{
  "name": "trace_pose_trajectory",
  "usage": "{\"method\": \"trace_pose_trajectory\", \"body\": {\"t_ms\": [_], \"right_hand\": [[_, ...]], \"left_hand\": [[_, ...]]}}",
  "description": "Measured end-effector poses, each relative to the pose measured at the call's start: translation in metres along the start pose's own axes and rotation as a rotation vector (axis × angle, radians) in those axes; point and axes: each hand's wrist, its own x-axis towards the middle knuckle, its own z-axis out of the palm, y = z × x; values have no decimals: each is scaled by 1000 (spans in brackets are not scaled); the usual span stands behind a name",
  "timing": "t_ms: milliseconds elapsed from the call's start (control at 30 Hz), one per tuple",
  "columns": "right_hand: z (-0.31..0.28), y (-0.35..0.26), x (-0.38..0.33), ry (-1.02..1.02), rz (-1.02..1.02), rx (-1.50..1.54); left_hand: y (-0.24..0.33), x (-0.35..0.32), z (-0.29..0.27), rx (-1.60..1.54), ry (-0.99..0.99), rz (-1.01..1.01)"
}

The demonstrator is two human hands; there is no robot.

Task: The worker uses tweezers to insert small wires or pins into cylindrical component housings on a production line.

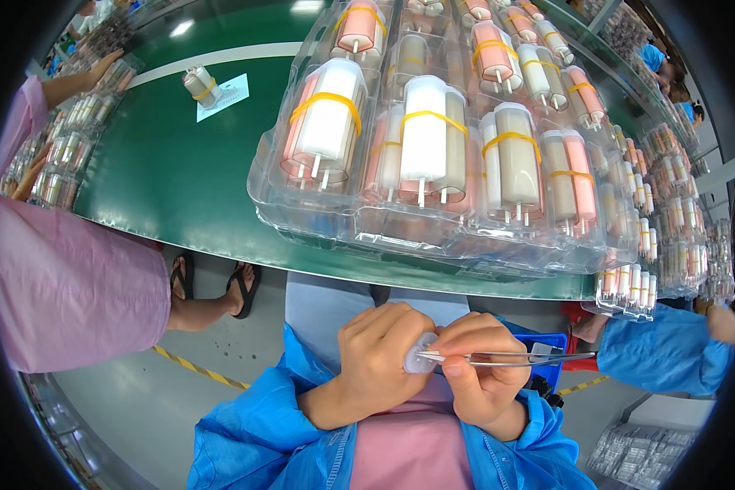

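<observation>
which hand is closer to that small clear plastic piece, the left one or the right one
Left. The left hand is wrapped around the small clear plastic piece, gripping it. The right hand sits just beside it, holding metal tweezers whose tips meet the piece.

A factory assembly line: a green conveyor belt [180,180], stacked clear trays [318,208] of banded tubes, smocked workers alongside.

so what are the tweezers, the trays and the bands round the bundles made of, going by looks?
Tweezers: bare metal, probably steel; thin, silvery, with glints. Trays: clear thin plastic, likely formed; glossy, see-through, with moulded pockets. Bands: yellow rubber by the look; matte and stretched tight round the tube bundles.
</observation>
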Motion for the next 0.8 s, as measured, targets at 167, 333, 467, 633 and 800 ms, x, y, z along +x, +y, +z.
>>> {"method": "trace_pose_trajectory", "body": {"t_ms": [167,333,467,633,800], "right_hand": [[0,3,0,-2,-11,20],[-2,4,-1,-11,-9,56],[-3,5,-1,-14,-2,57],[-3,7,-3,-12,-2,92],[-4,7,-2,-36,-8,45]], "left_hand": [[-1,0,1,4,0,1],[0,1,-1,8,-16,11],[0,1,-2,17,-34,5],[0,1,-1,19,-36,14],[-2,0,-2,36,-45,18]]}}
